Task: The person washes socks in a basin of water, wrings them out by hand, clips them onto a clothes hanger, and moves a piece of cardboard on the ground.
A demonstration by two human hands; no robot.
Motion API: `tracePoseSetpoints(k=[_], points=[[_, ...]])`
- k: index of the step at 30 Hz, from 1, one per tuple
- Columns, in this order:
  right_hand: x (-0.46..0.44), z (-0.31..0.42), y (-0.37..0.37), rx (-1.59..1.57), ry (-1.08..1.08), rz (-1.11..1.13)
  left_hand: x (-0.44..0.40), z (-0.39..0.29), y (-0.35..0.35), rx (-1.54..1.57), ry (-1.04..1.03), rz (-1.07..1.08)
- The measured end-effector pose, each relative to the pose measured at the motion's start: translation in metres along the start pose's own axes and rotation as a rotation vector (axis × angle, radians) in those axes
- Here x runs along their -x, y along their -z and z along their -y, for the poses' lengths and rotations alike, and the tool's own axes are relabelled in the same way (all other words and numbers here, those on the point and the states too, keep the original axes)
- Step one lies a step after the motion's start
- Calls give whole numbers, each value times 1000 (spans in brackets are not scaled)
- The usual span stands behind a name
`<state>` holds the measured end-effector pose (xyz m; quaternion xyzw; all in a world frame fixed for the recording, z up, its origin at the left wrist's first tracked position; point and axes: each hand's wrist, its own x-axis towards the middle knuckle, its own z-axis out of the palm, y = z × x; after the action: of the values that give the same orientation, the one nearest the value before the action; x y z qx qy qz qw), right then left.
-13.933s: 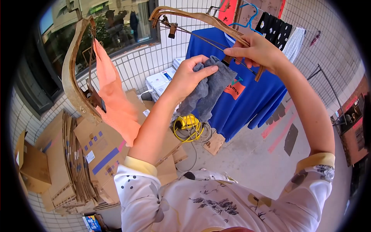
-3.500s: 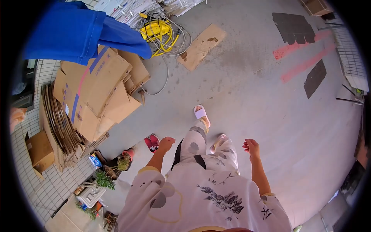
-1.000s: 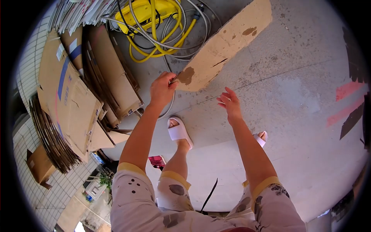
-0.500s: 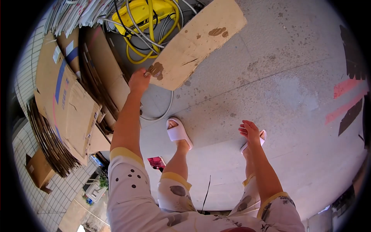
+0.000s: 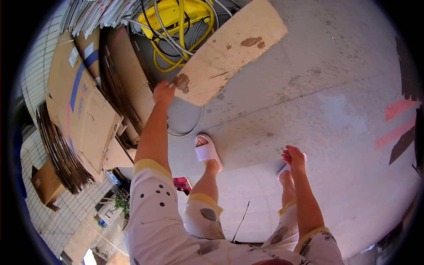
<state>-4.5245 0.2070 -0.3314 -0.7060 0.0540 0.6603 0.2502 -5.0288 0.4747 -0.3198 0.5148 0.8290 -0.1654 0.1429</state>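
Note:
My left hand [image 5: 164, 92] grips the near corner of a long brown cardboard sheet [image 5: 234, 51], fingers closed on its edge. Dark wet-looking stains mark the sheet at both ends, and one long side is torn and ragged. My right hand [image 5: 294, 158] hangs over my right slipper with nothing in it, its fingers loosely curled and a little apart. Folded cardboard boxes [image 5: 84, 106] lean in a stack to the left of my left hand.
Behind the sheet lies a yellow machine [image 5: 165, 17] with yellow and grey hoses looped about it. A stack of papers [image 5: 99, 15] stands at the upper left. A grey hose [image 5: 194, 126] curves over the concrete floor [image 5: 265, 106]. A red packet [image 5: 182, 184] lies near my left leg.
The view has shifted slightly, so most things appear further right. My left hand still holds the cardboard sheet. My right hand sits slightly lower in view.

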Motion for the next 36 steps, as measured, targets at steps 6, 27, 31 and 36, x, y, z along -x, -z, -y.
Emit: tracePoseSetpoints(k=[6,27,31,36], points=[[-7,-16,15,-69,-38,22,0,-13,24,-50,85,-68],[66,-33,94,222,92,-83,187,102,-19,-67,28,51],[132,-25,144,256,46,-139,356,173,-27,-154,205,526],[194,-35,208,299,-29,-184,565,216,22,-183,209,867]])
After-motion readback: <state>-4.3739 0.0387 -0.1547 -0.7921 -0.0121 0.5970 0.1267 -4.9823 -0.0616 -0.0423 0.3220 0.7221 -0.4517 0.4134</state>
